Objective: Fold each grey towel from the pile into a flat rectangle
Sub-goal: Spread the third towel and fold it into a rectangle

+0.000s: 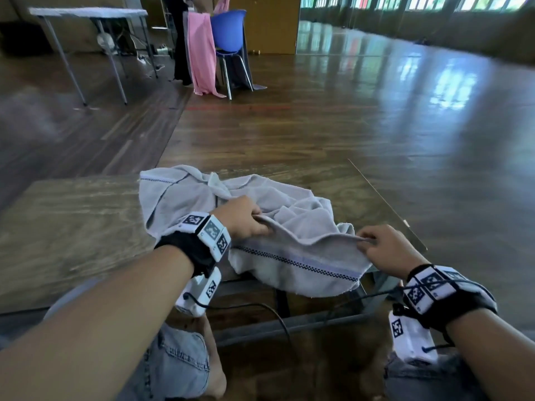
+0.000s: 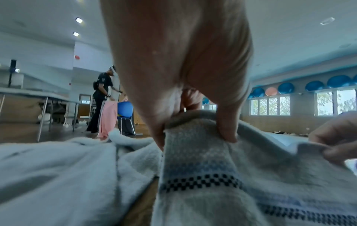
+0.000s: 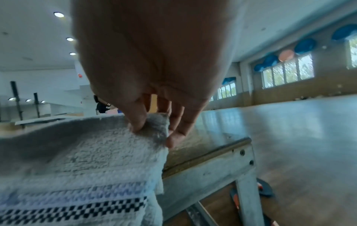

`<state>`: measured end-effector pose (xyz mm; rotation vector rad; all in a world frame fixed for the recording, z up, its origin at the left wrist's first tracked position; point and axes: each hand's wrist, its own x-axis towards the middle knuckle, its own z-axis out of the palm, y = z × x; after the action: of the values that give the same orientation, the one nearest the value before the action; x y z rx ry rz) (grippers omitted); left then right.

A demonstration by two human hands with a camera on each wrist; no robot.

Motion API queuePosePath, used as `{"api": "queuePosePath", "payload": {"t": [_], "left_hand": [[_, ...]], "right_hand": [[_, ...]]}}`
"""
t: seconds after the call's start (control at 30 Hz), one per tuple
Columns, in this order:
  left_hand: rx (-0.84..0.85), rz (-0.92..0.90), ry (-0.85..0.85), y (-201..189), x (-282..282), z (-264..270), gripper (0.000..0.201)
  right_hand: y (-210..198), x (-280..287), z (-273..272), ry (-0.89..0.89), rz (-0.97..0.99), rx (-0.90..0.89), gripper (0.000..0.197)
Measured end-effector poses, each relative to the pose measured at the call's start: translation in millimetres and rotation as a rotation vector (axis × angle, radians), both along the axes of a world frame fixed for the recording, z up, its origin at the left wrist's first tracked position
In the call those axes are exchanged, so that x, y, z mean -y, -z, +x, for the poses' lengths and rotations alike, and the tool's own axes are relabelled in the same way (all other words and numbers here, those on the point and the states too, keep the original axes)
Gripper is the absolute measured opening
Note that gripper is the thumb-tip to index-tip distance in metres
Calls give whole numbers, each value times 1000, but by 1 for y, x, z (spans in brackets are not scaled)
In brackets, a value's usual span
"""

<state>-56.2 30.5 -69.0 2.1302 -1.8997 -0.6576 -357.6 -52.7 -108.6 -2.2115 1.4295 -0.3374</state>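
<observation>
One wooden bench point(image 1: 72, 227) fills the foreground, its metal frame showing under the near edge, and on it there's one grey towel point(image 1: 289, 209), crumpled, with its far part bunched on the bench top and its near hem draped over the bench's near edge. One dark checkered band with a pale blue stripe beside it runs along that hanging hem. I count just the one towel on this bench; no separate pile can be made out from here.

Two hands on it now. The left hand point(image 1: 243, 218) is clamped on the towel's near edge, thumb on one side and curled fingers point(image 2: 226, 131) on the other, the cloth pinched between them in the left wrist view. The right hand point(image 1: 385, 250) pinches the same edge further along to the right, at the corner, thumb and fingers point(image 3: 177, 131) closed on the fabric just above the bench's corner. The edge sags a little between the two grips.

Each wrist carries one black strap with white marker blocks.

Beyond the bench, across the wooden floor: one blue chair point(image 1: 228, 33), one pink cloth point(image 1: 202, 53) hanging beside it, one person in dark clothes point(image 2: 101, 97) standing there, and one pale table point(image 1: 86, 13) off to the left.
</observation>
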Motion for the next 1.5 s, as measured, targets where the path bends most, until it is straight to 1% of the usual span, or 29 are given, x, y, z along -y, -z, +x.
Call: {"api": "queuePosePath", "payload": {"t": [0.07,0.1,0.17,0.27,0.3,0.37,0.4,0.43,0.5,0.6,0.63,0.67,0.73,0.8,0.87,0.9,0.97,1.07,1.1,1.13,1.17,1.23,1.27,1.3,1.37,1.4,1.43,1.47,1.5], "left_hand": [[-59,-49,62,9,15,-11,28],[-102,-56,109,14,23,-16,24],[-171,-32,194,23,34,-30,19],[-133,53,277,34,49,-44,21],[-122,52,297,32,55,-44,18],[-148,13,296,14,72,-35,14],[-175,-22,294,0,82,-27,15],[-193,-80,290,-18,91,-18,18],[-198,-255,261,-58,113,3,26],[-140,-602,131,-105,146,27,40],[-104,-708,80,-115,156,35,39],[-62,-786,35,-121,167,42,37],[21,-864,-39,-124,183,58,35],[120,-846,-122,-117,193,75,32],[188,-794,-246,-103,195,95,16],[214,-769,-314,-95,193,104,13],[248,-726,-409,-78,188,119,14],[225,-676,-454,-56,182,129,19],[170,-656,-474,-51,181,130,21],[72,-634,-494,-45,182,132,21],[-74,-605,-516,-42,183,132,20],[-422,-540,-571,-39,184,131,10],[-530,-537,-588,-39,185,131,8],[-536,-564,-582,-40,187,131,8],[-335,-695,-566,-44,188,130,5],[-233,-783,-557,-45,186,128,8],[-185,-831,-544,-46,181,126,14],[-163,-816,-527,-45,176,125,20],[-108,-712,-504,-42,169,123,25]], "right_hand": [[7,8,7,-45,19,114,27],[9,11,12,-87,27,120,25],[13,17,22,-162,43,52,23],[12,31,33,-270,127,-7,21],[4,38,37,-338,161,-54,18],[-21,64,42,-514,216,-154,14],[-38,80,46,-575,229,-146,16],[-56,98,51,-601,220,-97,23],[-93,136,69,-553,97,113,32],[-134,182,105,-388,-255,437,24],[-144,193,117,-335,-355,492,27],[-151,203,128,-281,-431,503,30],[-155,220,142,-165,-512,456,30],[-147,234,146,-56,-548,366,24],[-131,243,146,2,-578,292,21],[-124,245,145,22,-588,281,20],[-108,250,141,61,-592,282,19],[-87,258,140,78,-530,253,17],[-82,262,141,72,-484,246,16],[-77,266,144,63,-427,247,17],[-73,268,147,52,-368,270,19],[-70,272,152,43,-271,359,22],[-69,273,154,43,-286,387,20],[-69,273,156,53,-355,399,18],[-70,268,158,92,-525,484,17],[-69,263,159,95,-569,550,17],[-68,260,157,84,-592,584,17],[-63,257,154,57,-594,565,17],[-57,255,150,20,-574,482,17]]}}
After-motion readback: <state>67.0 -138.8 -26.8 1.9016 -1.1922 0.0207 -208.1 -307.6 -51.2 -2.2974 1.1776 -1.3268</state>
